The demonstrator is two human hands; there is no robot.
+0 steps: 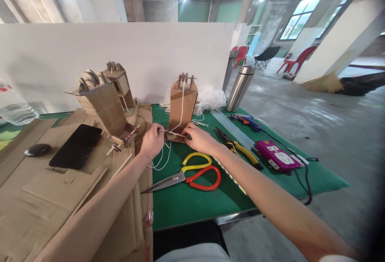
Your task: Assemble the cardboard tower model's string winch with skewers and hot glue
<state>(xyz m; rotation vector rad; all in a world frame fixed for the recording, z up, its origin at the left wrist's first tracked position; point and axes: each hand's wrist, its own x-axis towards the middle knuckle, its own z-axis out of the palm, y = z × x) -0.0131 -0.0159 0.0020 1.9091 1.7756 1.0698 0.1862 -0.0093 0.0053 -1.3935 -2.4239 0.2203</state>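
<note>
A small upright cardboard tower (181,107) stands on the green mat (192,206), with a white string (181,105) running down its front. My left hand (152,140) is closed in a pinch on the string at the tower's base, left side. My right hand (200,138) is closed too, fingers pressed against a thin stick at the base, right side. Loose string loops lie on the mat below my left hand.
Scissors (192,174) with yellow and red handles lie in front of my hands. Pliers (236,146), a blue glue gun (246,121), a magenta power strip (276,156), glue sticks and a steel flask (240,87) sit right. Two cardboard models (105,101), a phone (76,146) and cardboard sheets lie left.
</note>
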